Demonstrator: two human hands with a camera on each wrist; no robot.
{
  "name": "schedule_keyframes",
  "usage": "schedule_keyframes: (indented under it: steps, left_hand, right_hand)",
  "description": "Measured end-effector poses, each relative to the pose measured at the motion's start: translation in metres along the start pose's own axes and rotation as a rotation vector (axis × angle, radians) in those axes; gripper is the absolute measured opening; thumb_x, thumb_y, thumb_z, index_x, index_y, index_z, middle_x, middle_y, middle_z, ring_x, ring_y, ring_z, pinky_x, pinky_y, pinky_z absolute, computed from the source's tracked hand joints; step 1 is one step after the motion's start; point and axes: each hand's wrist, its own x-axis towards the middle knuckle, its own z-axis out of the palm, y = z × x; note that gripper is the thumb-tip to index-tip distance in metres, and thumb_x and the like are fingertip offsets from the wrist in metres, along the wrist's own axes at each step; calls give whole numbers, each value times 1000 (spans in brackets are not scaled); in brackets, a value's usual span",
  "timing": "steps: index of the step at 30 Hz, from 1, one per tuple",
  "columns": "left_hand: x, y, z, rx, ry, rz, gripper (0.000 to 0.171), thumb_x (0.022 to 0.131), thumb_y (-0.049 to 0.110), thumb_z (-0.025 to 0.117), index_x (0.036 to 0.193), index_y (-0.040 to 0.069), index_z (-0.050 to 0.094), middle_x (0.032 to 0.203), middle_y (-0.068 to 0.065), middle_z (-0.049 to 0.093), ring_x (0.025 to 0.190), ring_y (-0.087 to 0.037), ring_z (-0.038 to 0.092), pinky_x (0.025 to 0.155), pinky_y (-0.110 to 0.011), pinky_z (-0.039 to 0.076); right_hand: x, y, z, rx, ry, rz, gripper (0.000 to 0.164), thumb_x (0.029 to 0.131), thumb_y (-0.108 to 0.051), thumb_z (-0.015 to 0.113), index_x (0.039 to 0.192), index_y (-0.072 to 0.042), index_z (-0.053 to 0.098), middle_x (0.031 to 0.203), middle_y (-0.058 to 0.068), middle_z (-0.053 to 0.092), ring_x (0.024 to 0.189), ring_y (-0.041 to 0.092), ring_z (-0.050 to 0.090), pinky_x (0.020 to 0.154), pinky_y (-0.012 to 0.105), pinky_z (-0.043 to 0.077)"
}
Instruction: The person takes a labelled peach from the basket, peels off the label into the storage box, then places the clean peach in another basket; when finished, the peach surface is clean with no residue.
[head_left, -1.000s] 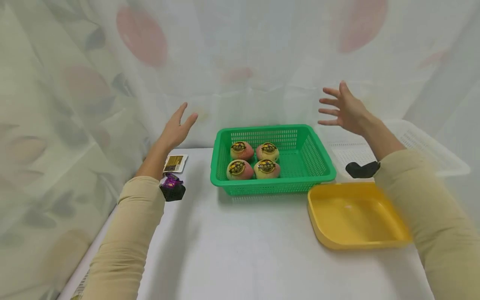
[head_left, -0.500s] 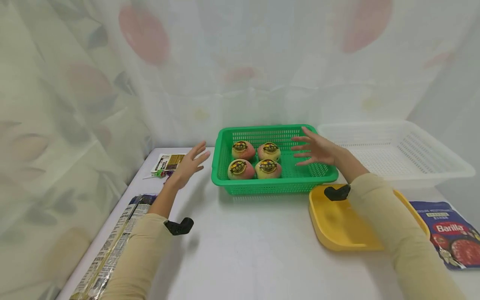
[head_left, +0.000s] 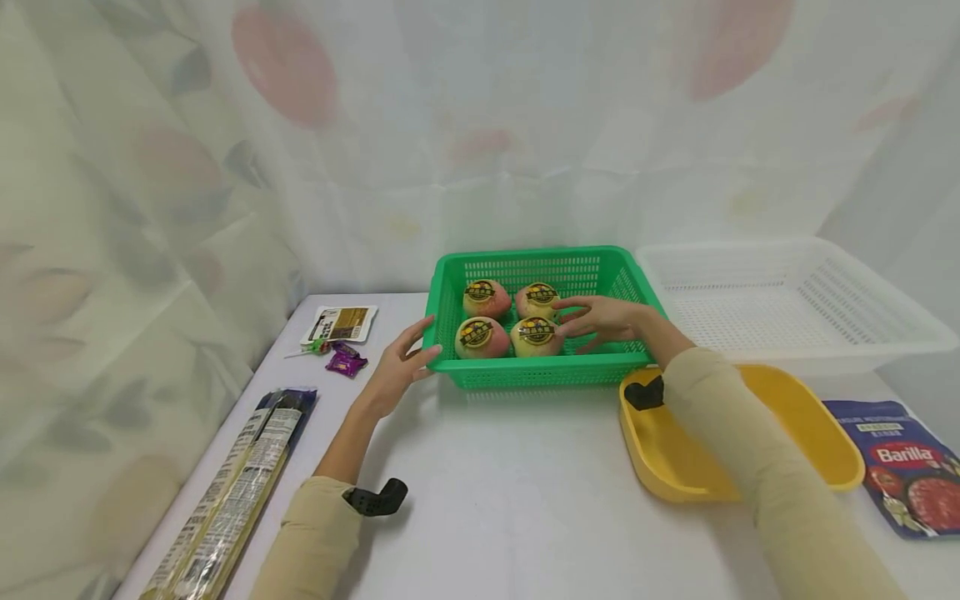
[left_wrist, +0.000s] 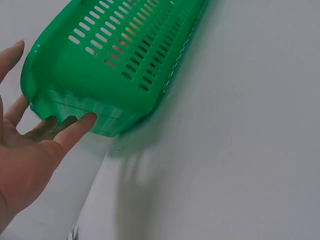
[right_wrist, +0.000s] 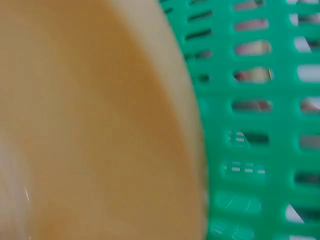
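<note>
A green slotted basket [head_left: 600,360] stands toward the back of the table. Inside, at its left, sit several round pink-and-yellow fruits [head_left: 480,340] with black-and-gold stickers. My left hand [head_left: 393,371] is at the basket's left end, thumb and fingers spread about its rim; in the left wrist view the fingertips [left_wrist: 89,120] lie close by the end wall. Over the right part of the basket, my right hand [head_left: 600,321] reaches in from the right. Its fingertips come up to the front right fruit [head_left: 536,337]; contact is unclear. The right wrist view hides that hand.
A yellow tub [head_left: 693,467] lies under my right forearm, beside a white slotted basket [head_left: 795,308]. Far right is a Barilla pouch [head_left: 903,471]. On the left are long noodle-like packs [head_left: 232,492], purple wrapped candies [head_left: 345,361], a lollipop [head_left: 317,346] and a flat packet [head_left: 348,323].
Both hands have come down from the air. The left moved to the basket's left end; the right swung left and down into the basket beside the fruits.
</note>
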Motion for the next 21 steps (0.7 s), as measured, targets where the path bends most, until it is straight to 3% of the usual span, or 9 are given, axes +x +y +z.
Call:
schedule_keyframes:
  steps: [12,21]
  left_hand:
    - [-8,-11,7,-61,7,80,64,94,2,57,150,10,28,157,-11,10,133,-37,33,93,-28,48]
    - [-5,-11,11,-92,-15,116,66,92,1,59,150,6,28,156,-13,14,133,-40,32,94,-28,47]
  right_hand:
    - [15,-5,25,-169,46,2,78,85,-1,71,149,-11,27,151,20,19,132,37,33,91,47,49]
    - [18,-6,36,-301,146,-26,77,82,-4,75,146,-10,32,147,21,25,119,35,46,79,38,55]
